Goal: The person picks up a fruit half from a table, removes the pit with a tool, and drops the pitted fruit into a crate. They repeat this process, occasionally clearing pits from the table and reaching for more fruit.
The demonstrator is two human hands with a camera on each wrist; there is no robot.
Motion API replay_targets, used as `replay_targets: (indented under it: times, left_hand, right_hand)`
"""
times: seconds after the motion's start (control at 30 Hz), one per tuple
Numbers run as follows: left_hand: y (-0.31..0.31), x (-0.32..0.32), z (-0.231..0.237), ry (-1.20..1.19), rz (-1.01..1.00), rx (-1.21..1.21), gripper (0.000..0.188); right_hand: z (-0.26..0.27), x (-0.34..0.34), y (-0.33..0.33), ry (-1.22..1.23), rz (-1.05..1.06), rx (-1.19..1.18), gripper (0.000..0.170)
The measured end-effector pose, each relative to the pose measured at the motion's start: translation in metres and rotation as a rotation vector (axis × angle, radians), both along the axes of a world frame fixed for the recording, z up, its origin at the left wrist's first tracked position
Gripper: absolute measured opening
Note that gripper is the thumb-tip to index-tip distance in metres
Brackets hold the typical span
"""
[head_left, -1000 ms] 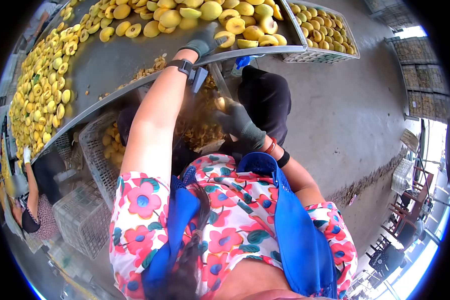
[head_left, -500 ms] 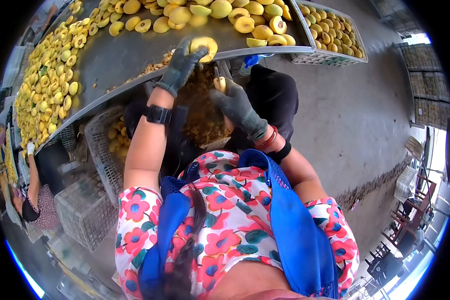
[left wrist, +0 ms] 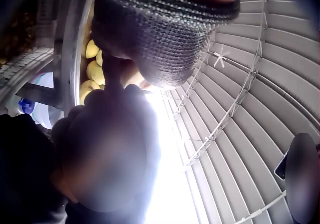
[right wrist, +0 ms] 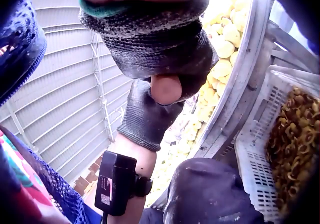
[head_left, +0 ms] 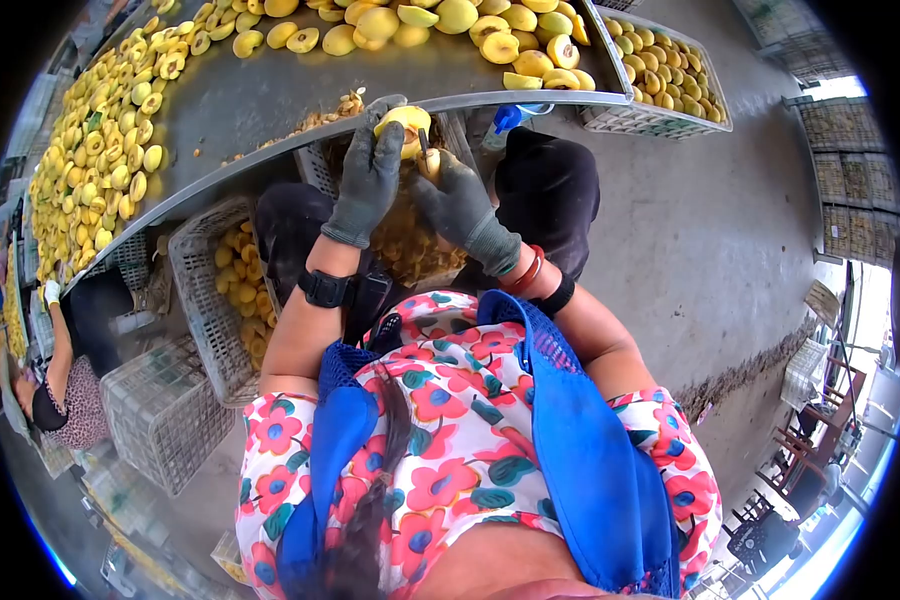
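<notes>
In the head view the gloved left hand (head_left: pixel 366 185) holds a yellow fruit half (head_left: pixel 405 128), cut face toward the other hand. My gloved right hand (head_left: pixel 462 208) grips a tool by its light handle (head_left: pixel 430 164); the tool's dark tip is at the fruit's cut face. The two hands are close together over a crate of brown scraps. From the right wrist view, the right hand (right wrist: pixel 160 49) is curled round the handle, whose round butt (right wrist: pixel 166 89) sticks out, with the left hand (right wrist: pixel 150 115) beyond it. The left wrist view shows the left glove (left wrist: pixel 150 39), its fruit hidden.
A metal table (head_left: pixel 270 90) bears many yellow fruit halves, with small scraps along its near edge. A crate of fruit (head_left: pixel 665 75) stands to its right, another crate (head_left: pixel 210 330) below left. At the far left is another person (head_left: pixel 70 400). A blue-topped container (head_left: pixel 505 122) sits under the table edge.
The left hand has come back from the fruit pile with a fruit half and moved in beside the right hand. The tool's tip has come up to the fruit.
</notes>
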State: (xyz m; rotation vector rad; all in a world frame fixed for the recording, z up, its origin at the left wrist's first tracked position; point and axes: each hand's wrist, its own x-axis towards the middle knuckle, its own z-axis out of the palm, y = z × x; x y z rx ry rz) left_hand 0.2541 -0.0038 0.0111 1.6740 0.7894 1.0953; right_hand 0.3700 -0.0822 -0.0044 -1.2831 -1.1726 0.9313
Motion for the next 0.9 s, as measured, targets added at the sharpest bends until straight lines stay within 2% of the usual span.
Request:
replay_targets:
  times: [0.1, 0.2, 0.3, 0.43, 0.5, 0.57, 0.63, 0.7, 0.8, 0.9]
  left_hand:
    - [-0.007, 0.005, -0.008, -0.034, 0.042, -0.01, 0.036]
    - [-0.01, 0.008, -0.009, -0.052, 0.066, 0.053, 0.035]
    - [-0.013, 0.01, -0.012, -0.067, 0.08, 0.09, 0.036]
    - [-0.016, 0.011, -0.008, -0.049, 0.089, 0.168, 0.038]
    - [-0.01, 0.013, -0.022, -0.11, 0.068, 0.15, 0.038]
    - [-0.008, 0.011, -0.034, -0.144, 0.06, 0.113, 0.038]
    - [-0.014, 0.013, -0.028, -0.152, 0.061, 0.057, 0.038]
    - [-0.02, 0.01, -0.016, -0.047, 0.052, 0.06, 0.043]
    - [-0.017, 0.009, -0.01, -0.028, 0.023, 0.125, 0.041]
    - [-0.012, 0.0, -0.008, -0.054, -0.043, 0.105, 0.04]
  right_hand:
    - [0.004, -0.001, -0.001, -0.003, 0.003, 0.008, 0.021]
    - [0.016, 0.001, -0.003, 0.023, 0.093, -0.138, 0.02]
    - [-0.003, 0.0, 0.002, 0.138, 0.114, -0.13, 0.019]
    - [-0.014, 0.002, 0.007, 0.006, 0.127, -0.059, 0.019]
    - [-0.01, 0.005, 0.008, -0.039, 0.149, -0.019, 0.019]
    - [-0.001, 0.008, 0.007, 0.048, 0.187, -0.16, 0.019]
    - [-0.004, 0.007, 0.007, 0.087, 0.195, -0.162, 0.021]
    - [-0.018, 0.003, 0.01, 0.08, 0.172, -0.025, 0.024]
    - [-0.016, 0.001, 0.007, 0.134, 0.128, -0.041, 0.022]
    - [0.005, 0.018, 0.004, 0.55, 0.422, -0.363, 0.019]
